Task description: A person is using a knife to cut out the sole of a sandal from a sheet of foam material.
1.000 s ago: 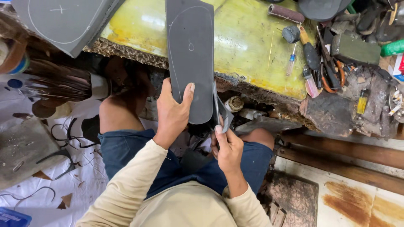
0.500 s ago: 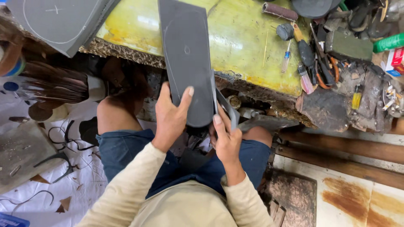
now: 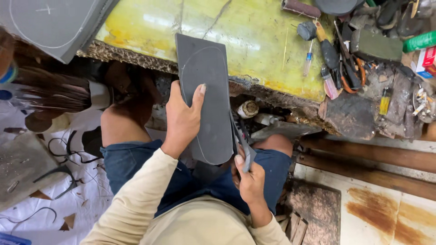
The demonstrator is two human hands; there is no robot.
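Observation:
My left hand (image 3: 182,119) grips a long dark grey rubber sheet (image 3: 206,95) with a sole outline drawn on it, thumb on its face. The sheet stands tilted over my lap, its top end above the yellow workbench (image 3: 254,36). My right hand (image 3: 247,174) holds grey scissors (image 3: 241,144) at the sheet's lower right edge, blades along that edge. A thin cut strip hangs beside the blades. My knees in blue shorts sit under both hands.
Tools, a screwdriver (image 3: 307,61), brushes and bottles crowd the bench's right end (image 3: 363,50). Another grey sheet (image 3: 50,22) with a drawn outline lies at top left. Rubber offcuts lie on the white cloth (image 3: 59,199) at left. Wooden boards (image 3: 363,159) lie at right.
The sheet has come down and turned slightly in my left hand. My right hand with the scissors has shifted lower along the sheet's right edge.

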